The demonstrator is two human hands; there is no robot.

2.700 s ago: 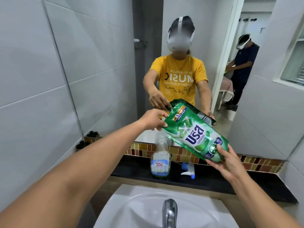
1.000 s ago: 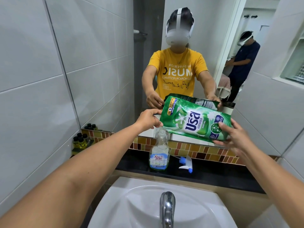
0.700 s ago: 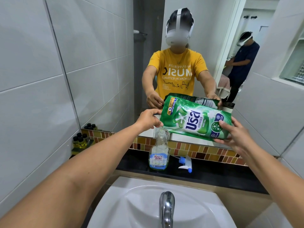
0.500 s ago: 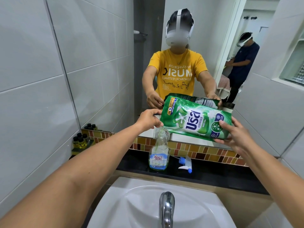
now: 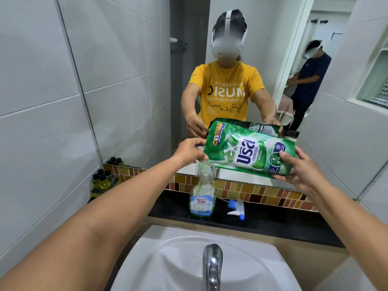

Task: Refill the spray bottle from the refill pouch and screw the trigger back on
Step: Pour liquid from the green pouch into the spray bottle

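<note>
Since a moment ago almost nothing has moved; only the green refill pouch (image 5: 249, 153) has tipped a little flatter than it was at first. Now it lies on its side in the air, its long side running from one hand to the other. The left hand (image 5: 190, 152) pinches the spout corner, which points down. The right hand (image 5: 294, 171) is closed around the bottom end and holds it up a bit higher, so the soap can run toward the spout. A thin stream falls just under the left hand into the open neck of the spray bottle (image 5: 202, 196). The bottle stands straight up on the black tabletop (image 5: 273, 223), so it can catch the soap. The trigger (image 5: 236, 207) lies flat on the tabletop, below the right hand and just beside the bottle, waiting to be screwed back on.
</note>
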